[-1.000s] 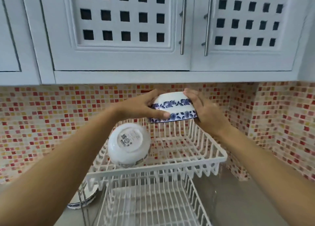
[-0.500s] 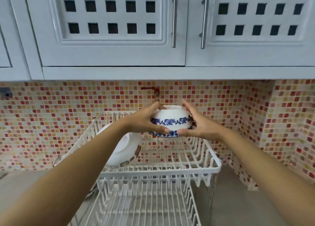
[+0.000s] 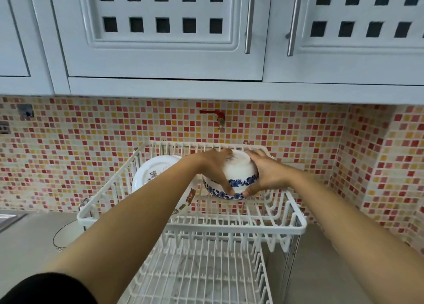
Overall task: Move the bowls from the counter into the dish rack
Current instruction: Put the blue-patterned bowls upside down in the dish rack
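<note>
A white bowl with a blue flower band [image 3: 238,174] is upside down and tilted inside the upper tier of the white wire dish rack [image 3: 296,225]. My left hand [image 3: 214,168] grips its left side and my right hand [image 3: 267,173] grips its right side. A second, larger white bowl [image 3: 152,173] with a sticker on its base leans on its side at the left of the same tier, partly hidden behind my left forearm.
The rack's lower tier [image 3: 202,274] holds nothing visible. A dish [image 3: 66,235] lies on the grey counter left of the rack. White wall cabinets [image 3: 160,40] hang overhead. A red tap [image 3: 218,116] sticks out of the mosaic tile wall behind the rack.
Both hands have lowered the blue-patterned bowl from above the rack down into the upper tier and tipped its base toward me. The view has shifted so the rack sits lower.
</note>
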A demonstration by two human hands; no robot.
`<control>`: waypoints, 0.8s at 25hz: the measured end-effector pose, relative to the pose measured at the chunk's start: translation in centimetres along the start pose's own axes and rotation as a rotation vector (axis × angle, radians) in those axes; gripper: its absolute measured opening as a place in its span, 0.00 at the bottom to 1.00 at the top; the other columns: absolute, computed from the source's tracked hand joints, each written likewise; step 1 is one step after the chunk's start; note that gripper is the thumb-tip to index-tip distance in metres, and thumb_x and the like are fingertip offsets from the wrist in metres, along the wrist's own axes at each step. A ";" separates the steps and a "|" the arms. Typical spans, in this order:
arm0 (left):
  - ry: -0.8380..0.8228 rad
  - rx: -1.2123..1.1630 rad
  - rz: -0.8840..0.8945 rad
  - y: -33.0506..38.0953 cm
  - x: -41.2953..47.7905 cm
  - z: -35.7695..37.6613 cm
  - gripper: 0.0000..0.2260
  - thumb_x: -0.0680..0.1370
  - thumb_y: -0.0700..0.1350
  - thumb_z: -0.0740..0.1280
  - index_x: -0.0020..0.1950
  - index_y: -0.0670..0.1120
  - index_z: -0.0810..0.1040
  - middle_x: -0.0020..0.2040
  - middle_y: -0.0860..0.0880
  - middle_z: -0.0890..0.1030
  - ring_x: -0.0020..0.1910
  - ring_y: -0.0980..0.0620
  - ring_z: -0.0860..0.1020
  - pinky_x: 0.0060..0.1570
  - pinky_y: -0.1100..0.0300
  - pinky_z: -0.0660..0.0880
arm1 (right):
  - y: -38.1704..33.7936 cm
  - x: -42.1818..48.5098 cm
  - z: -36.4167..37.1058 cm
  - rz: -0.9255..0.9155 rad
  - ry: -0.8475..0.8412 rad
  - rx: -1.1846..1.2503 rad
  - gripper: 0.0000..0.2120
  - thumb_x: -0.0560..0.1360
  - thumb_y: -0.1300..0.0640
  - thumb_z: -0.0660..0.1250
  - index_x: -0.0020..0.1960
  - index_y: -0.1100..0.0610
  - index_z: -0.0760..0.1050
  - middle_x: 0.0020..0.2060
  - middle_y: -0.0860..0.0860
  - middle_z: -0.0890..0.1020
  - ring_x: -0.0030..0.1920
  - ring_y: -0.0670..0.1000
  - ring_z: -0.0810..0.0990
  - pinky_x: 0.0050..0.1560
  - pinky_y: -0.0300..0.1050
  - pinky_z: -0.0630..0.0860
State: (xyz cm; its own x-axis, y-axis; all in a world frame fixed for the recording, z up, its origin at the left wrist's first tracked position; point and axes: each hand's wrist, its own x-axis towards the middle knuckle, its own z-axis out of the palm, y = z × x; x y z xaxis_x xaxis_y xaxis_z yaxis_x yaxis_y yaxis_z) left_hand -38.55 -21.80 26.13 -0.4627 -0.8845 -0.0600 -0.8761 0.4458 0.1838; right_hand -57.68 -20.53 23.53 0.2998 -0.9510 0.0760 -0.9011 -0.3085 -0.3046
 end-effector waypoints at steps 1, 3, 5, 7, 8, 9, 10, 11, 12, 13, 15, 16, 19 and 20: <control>-0.015 0.039 -0.012 0.2 0.2 0.3 0.53 0.59 0.62 0.78 0.75 0.54 0.51 0.74 0.48 0.64 0.70 0.44 0.66 0.67 0.50 0.68 | 0.0 0.0 0.1 0.003 -0.012 -0.025 0.65 0.54 0.39 0.79 0.76 0.50 0.41 0.76 0.47 0.47 0.75 0.53 0.51 0.74 0.55 0.57; -0.057 0.084 -0.038 0.6 0.4 0.9 0.53 0.60 0.62 0.77 0.76 0.53 0.50 0.73 0.48 0.65 0.69 0.44 0.68 0.63 0.51 0.70 | -0.2 0.0 0.2 -0.004 -0.027 -0.076 0.62 0.54 0.41 0.80 0.76 0.50 0.45 0.74 0.49 0.52 0.73 0.54 0.56 0.72 0.54 0.61; -0.087 0.108 -0.049 0.9 0.6 1.3 0.54 0.59 0.62 0.77 0.76 0.53 0.50 0.72 0.48 0.67 0.67 0.45 0.70 0.63 0.51 0.71 | -0.5 -0.1 0.3 -0.016 -0.039 -0.123 0.58 0.55 0.43 0.81 0.74 0.51 0.50 0.71 0.51 0.59 0.71 0.54 0.61 0.70 0.52 0.64; -0.112 0.117 -0.058 0.9 0.7 1.3 0.53 0.58 0.63 0.77 0.75 0.54 0.52 0.71 0.49 0.68 0.66 0.45 0.71 0.63 0.49 0.72 | -0.7 -0.2 0.4 -0.011 -0.048 -0.150 0.54 0.55 0.43 0.81 0.72 0.53 0.56 0.67 0.50 0.64 0.67 0.53 0.65 0.65 0.48 0.67; -0.125 0.120 -0.062 1.0 0.8 1.3 0.53 0.57 0.63 0.77 0.75 0.54 0.52 0.71 0.50 0.69 0.66 0.45 0.71 0.64 0.49 0.72 | -0.8 -0.3 0.5 -0.004 -0.053 -0.165 0.53 0.55 0.43 0.81 0.71 0.54 0.57 0.65 0.50 0.65 0.65 0.52 0.67 0.63 0.46 0.67; -0.135 0.125 -0.066 1.0 0.8 1.4 0.53 0.57 0.63 0.77 0.75 0.54 0.52 0.71 0.50 0.69 0.66 0.45 0.71 0.64 0.48 0.72 | -0.9 -0.3 0.5 0.004 -0.060 -0.183 0.52 0.54 0.42 0.81 0.70 0.54 0.58 0.65 0.50 0.66 0.64 0.52 0.68 0.61 0.46 0.68; -0.144 0.133 -0.069 1.0 0.8 1.5 0.54 0.58 0.63 0.77 0.75 0.54 0.51 0.71 0.49 0.69 0.66 0.45 0.71 0.64 0.48 0.72 | -1.0 -0.3 0.6 0.011 -0.067 -0.201 0.53 0.54 0.42 0.81 0.70 0.55 0.58 0.65 0.50 0.66 0.64 0.52 0.68 0.61 0.46 0.68; -0.153 0.144 -0.074 1.2 0.8 1.6 0.54 0.58 0.63 0.77 0.76 0.54 0.50 0.71 0.49 0.69 0.66 0.45 0.71 0.64 0.48 0.72 | -1.1 -0.4 0.6 0.020 -0.071 -0.216 0.53 0.54 0.41 0.80 0.70 0.55 0.58 0.65 0.50 0.66 0.65 0.53 0.68 0.61 0.46 0.68; -0.159 0.161 -0.082 1.3 0.8 1.8 0.55 0.59 0.63 0.77 0.76 0.53 0.49 0.71 0.48 0.68 0.67 0.45 0.71 0.64 0.48 0.72 | -1.1 -0.5 0.6 0.028 -0.073 -0.225 0.54 0.54 0.41 0.80 0.71 0.56 0.57 0.67 0.50 0.65 0.65 0.53 0.67 0.61 0.47 0.68; -0.166 0.185 -0.087 1.5 0.7 1.8 0.55 0.60 0.62 0.77 0.77 0.53 0.48 0.72 0.48 0.66 0.68 0.44 0.70 0.65 0.48 0.71 | -1.3 -0.6 0.6 0.034 -0.075 -0.232 0.55 0.54 0.41 0.80 0.71 0.56 0.56 0.68 0.51 0.64 0.66 0.53 0.67 0.62 0.48 0.68; -0.172 0.252 -0.081 1.8 0.3 1.3 0.54 0.62 0.63 0.75 0.77 0.51 0.46 0.76 0.46 0.59 0.72 0.43 0.65 0.69 0.47 0.67 | -1.6 -0.8 0.5 0.048 -0.105 -0.270 0.57 0.56 0.42 0.80 0.74 0.56 0.51 0.72 0.52 0.59 0.70 0.54 0.63 0.66 0.49 0.65; -0.161 0.274 -0.066 1.9 -0.1 0.7 0.53 0.64 0.62 0.74 0.78 0.51 0.46 0.78 0.46 0.54 0.75 0.43 0.61 0.72 0.46 0.63 | -1.8 -0.8 0.3 0.063 -0.131 -0.303 0.60 0.57 0.42 0.79 0.76 0.56 0.47 0.75 0.52 0.54 0.73 0.54 0.58 0.70 0.50 0.63; -0.063 0.259 -0.019 0.9 -2.4 -2.5 0.45 0.70 0.58 0.71 0.78 0.49 0.49 0.79 0.47 0.50 0.77 0.45 0.54 0.75 0.46 0.53 | -2.9 -1.0 -0.3 0.080 -0.185 -0.319 0.62 0.59 0.42 0.78 0.76 0.53 0.38 0.77 0.50 0.40 0.77 0.54 0.46 0.75 0.53 0.53; -0.022 0.259 -0.018 0.1 -3.4 -3.5 0.42 0.71 0.56 0.71 0.78 0.48 0.51 0.79 0.48 0.52 0.77 0.45 0.55 0.74 0.46 0.53 | -3.4 -1.0 -0.5 0.055 -0.185 -0.298 0.61 0.60 0.41 0.78 0.76 0.52 0.38 0.76 0.49 0.38 0.77 0.53 0.44 0.75 0.53 0.50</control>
State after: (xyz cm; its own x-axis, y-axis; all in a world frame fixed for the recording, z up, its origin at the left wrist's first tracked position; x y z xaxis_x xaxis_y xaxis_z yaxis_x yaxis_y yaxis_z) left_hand -36.62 -19.20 29.81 -0.4467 -0.8909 -0.0825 -0.8886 0.4525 -0.0748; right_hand -55.05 -18.51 24.92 0.2756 -0.9544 -0.1146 -0.9610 -0.2761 -0.0112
